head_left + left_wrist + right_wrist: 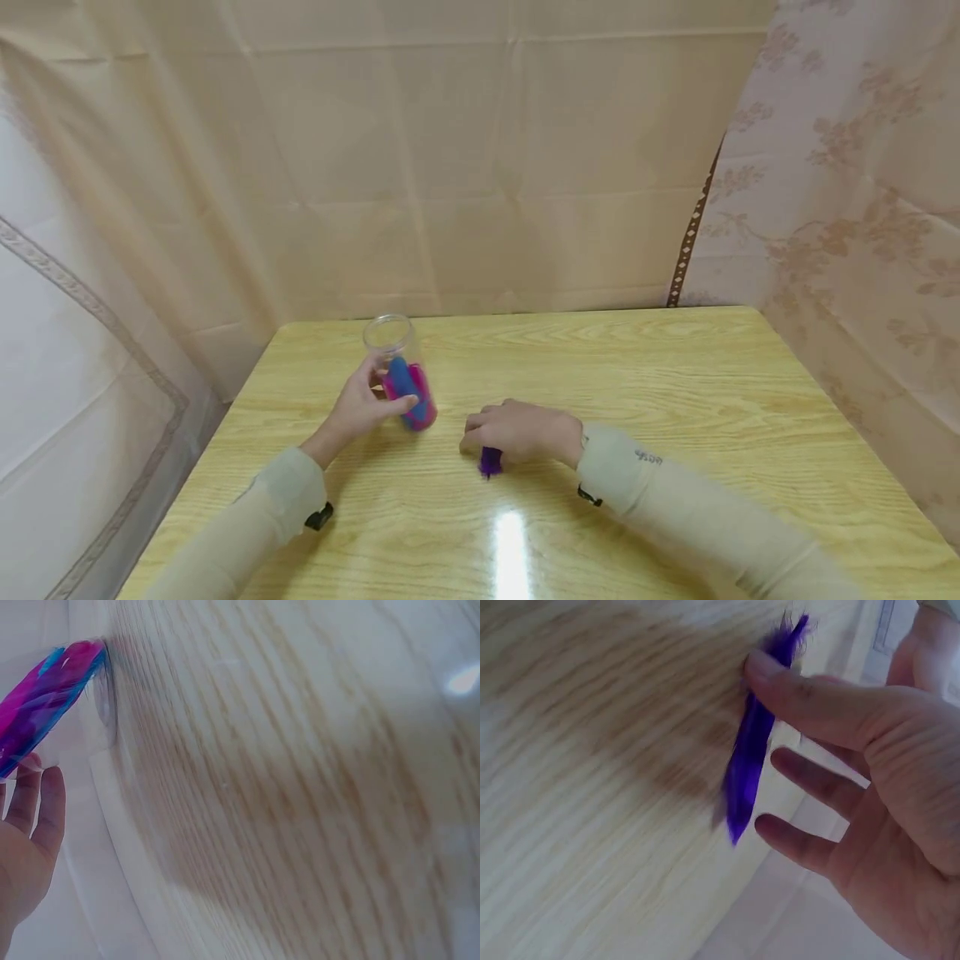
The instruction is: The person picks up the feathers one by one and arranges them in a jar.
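Observation:
On the left side of the table, my left hand (362, 410) grips a clear plastic jar (409, 350), thumb on the near side. The jar tilts, and inside it are pink and blue feathers (407, 385), which show pink, purple and blue in the left wrist view. Right of the jar, my right hand (522, 429) pinches a single purple feather (748, 761) low over the tabletop. Its thumb (810, 697) lies across the feather near the fluffy end, while two other fingers stand apart from it. The index fingertip is hidden behind the feather and thumb.
The table (645, 375) has a light wood-grain top with a glare spot near the front. A beige curtain (465, 167) hangs behind its far edge. Floral cloth (862, 208) hangs on the right, and a pale curtain (67, 350) on the left.

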The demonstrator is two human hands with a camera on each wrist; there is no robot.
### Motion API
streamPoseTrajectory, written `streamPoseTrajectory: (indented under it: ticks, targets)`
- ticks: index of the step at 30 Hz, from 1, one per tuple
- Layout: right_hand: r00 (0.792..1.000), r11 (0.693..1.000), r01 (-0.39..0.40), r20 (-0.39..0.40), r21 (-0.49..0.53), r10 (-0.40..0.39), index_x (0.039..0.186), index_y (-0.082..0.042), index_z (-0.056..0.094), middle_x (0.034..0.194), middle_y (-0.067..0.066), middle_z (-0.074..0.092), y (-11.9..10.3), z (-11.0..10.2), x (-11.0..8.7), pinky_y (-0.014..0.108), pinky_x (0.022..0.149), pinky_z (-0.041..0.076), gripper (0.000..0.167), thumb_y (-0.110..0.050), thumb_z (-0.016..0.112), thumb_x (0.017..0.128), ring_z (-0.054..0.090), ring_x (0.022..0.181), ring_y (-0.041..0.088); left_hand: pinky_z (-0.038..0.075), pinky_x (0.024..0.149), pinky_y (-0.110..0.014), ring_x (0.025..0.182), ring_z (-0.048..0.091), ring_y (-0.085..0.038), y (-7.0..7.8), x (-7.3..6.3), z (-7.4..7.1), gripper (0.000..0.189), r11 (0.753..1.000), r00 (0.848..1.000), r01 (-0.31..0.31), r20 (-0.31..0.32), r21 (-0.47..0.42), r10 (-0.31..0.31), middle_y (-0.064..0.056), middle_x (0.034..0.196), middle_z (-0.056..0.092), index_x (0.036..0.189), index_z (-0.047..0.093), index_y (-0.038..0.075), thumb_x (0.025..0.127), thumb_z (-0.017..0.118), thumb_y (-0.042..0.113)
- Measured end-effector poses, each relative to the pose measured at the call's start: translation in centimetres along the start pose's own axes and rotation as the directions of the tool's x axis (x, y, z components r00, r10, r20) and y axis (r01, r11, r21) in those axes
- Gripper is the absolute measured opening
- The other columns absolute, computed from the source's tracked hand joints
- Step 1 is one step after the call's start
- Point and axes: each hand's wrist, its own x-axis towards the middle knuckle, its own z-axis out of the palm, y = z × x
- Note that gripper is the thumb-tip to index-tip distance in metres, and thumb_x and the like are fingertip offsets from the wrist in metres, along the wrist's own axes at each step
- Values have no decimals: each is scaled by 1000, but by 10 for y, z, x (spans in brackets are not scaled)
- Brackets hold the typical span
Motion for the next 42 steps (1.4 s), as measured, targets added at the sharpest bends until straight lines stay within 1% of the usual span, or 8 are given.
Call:
streamPoseTrajectory:
  ticks: [3,7,12,16,18,21,25,42]
  targets:
    - [1000,1000,5,-4,11,-5,135,-28,62,132,-10,60,-7,-1,6,36,95,52,56,-22,84,84,57,118,14,55,87,-38,105,60,-32,0,-1,0,78,1000,1000,7,-8,5,-7,-18,130,54,149,40,11,86,84,18]
    - [998,997,-66,23,27,65,133,-28,64,129,-9,59,-10,-7,12,42,95,52,59,-25,88,79,58,115,14,55,88,-39,106,60,-32,3,-1,1,78,1000,1000,13,-11,9,-13,-18,132,53,149,39,12,86,84,18]
    - [987,981,-160,51,106,156,118,-29,70,112,-12,59,-8,-10,12,52,97,49,49,-32,91,74,56,105,11,55,88,-41,106,60,-33,5,-3,2,79,1000,1000,16,-12,3,-16,-19,133,53,151,39,11,86,84,16]
    - [975,951,-223,59,215,215,103,-26,70,96,-16,61,-3,-6,10,62,100,44,38,-31,93,73,56,91,6,55,87,-42,106,61,-34,5,-4,2,79,1000,1000,14,-14,4,-14,-20,133,53,150,40,12,85,84,16]
    - [969,930,-246,64,273,237,97,-24,69,90,-17,61,0,-3,7,56,98,47,33,-29,92,74,56,85,5,56,87,-41,106,61,-33,5,-4,2,79,1000,1000,11,-14,8,-11,-19,133,53,150,40,12,85,85,16]
    - [967,898,-255,74,360,245,91,-22,69,85,-16,61,4,3,4,36,87,53,27,-26,91,76,56,79,4,56,87,-40,105,61,-32,4,-3,2,78,1000,1000,6,-14,8,-6,-18,132,53,149,40,13,85,85,15]
    - [970,872,-240,82,427,227,87,-20,72,82,-15,63,6,6,2,21,74,50,18,-21,89,79,57,76,2,56,87,-42,104,61,-33,2,-3,2,76,1000,1000,-3,-14,3,3,-17,130,53,147,41,15,85,85,16]
    - [974,879,-225,108,421,197,77,-19,70,75,-13,62,-1,0,2,21,72,47,18,-16,87,80,51,71,3,55,86,-44,104,60,-33,3,-4,3,77,1000,1000,16,-16,-2,-16,-16,130,54,148,42,16,84,85,18]
